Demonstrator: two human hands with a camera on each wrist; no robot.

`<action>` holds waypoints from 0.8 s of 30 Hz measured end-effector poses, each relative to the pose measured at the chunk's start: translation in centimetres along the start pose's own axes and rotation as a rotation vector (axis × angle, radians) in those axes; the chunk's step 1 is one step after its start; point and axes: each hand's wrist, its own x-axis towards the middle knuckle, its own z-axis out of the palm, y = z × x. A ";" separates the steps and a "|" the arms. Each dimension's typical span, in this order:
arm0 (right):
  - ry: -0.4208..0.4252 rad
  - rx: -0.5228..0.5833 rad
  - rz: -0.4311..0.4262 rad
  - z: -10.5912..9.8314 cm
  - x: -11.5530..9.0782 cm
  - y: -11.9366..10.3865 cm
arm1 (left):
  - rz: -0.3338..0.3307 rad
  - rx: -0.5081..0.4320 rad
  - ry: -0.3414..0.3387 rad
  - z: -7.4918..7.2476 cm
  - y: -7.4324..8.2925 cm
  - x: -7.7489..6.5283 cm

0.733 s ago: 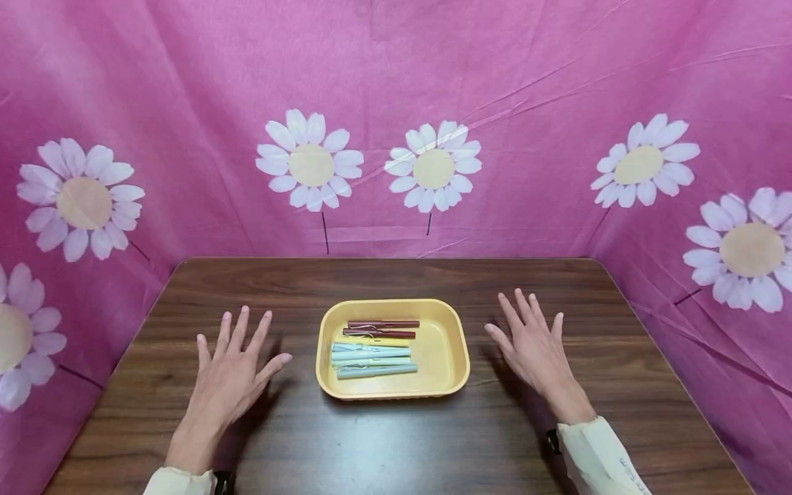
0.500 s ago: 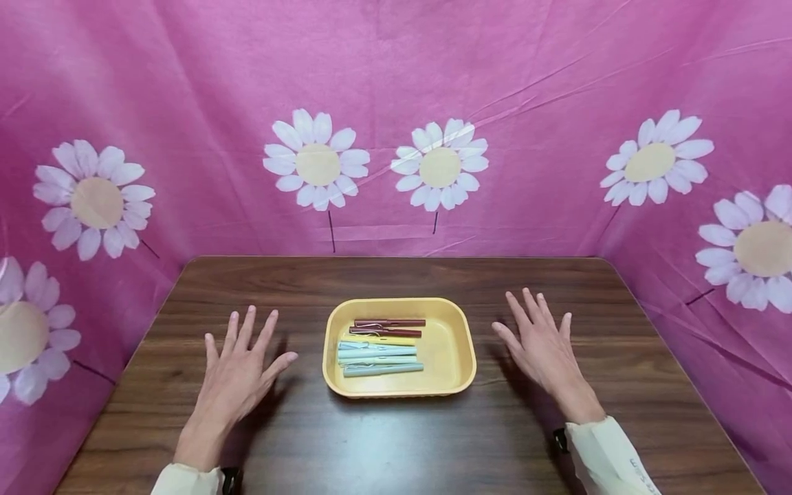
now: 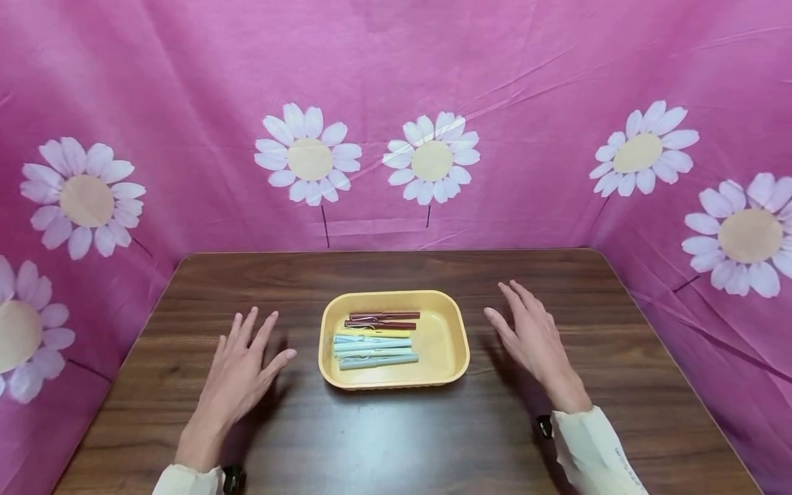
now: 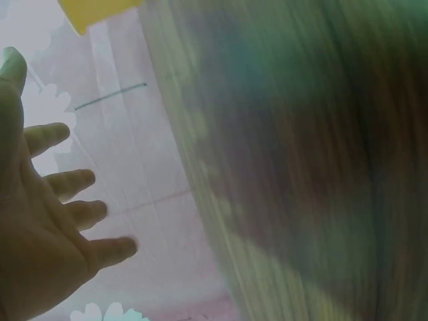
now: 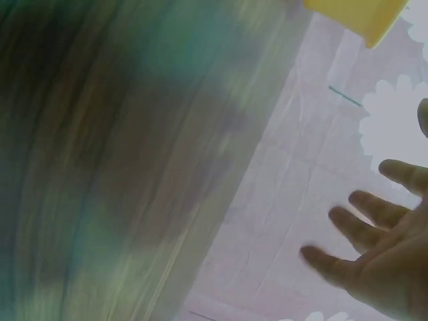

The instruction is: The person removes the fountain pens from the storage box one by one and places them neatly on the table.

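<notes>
In the head view a yellow tray (image 3: pixel 442 376) sits mid-table with several pens lying side by side in its left part. Two dark red pens (image 3: pixel 383 324) lie at the back, then a yellow pen (image 3: pixel 390 333), pale blue and pale green pens (image 3: pixel 377 353), and a grey-green pen (image 3: pixel 379 361) at the front. To the tray's left my left hand (image 3: pixel 235 378) hovers palm down, fingers extended, holding nothing. On the other side my right hand (image 3: pixel 538 344) is likewise extended, apart from the tray. Both wrist views show bare palms with a corner of the tray (image 4: pixel 100 10) beyond.
The dark wooden table (image 3: pixel 383 447) ends at a pink curtain (image 3: pixel 396 55) with white daisies, which closes in the back and both sides. Pale sleeves (image 3: pixel 590 447) and dark wrist straps (image 3: pixel 234 478) cover the person's wrists.
Both hands have turned slightly and their fingers have drawn closer together, the right hand's most. The head view has shifted a little. The tray and pens keep their places on the table.
</notes>
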 end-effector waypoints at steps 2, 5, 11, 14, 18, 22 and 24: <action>0.061 0.041 -0.030 0.2 0.2 -0.4 | 0.003 -0.090 0.015 0.3 0.4 0.0; 0.114 0.112 -0.058 0.5 0.4 -1.5 | 0.003 -0.245 0.020 0.7 1.0 0.0; 0.069 0.293 -0.046 1.6 1.0 -4.4 | -0.055 -0.524 -0.035 1.2 2.0 0.0; 0.022 0.359 -0.036 2.1 1.3 -5.8 | -0.084 -0.652 -0.067 1.6 2.4 0.0; -0.009 0.416 -0.031 2.7 1.5 -7.0 | -0.126 -0.796 -0.108 2.3 2.9 0.2; -0.037 0.471 -0.044 3.2 1.7 -7.6 | -0.174 -0.893 -0.138 2.9 3.3 0.4; -0.061 0.494 -0.052 3.5 1.7 -7.8 | -0.197 -0.937 -0.146 3.1 3.5 0.4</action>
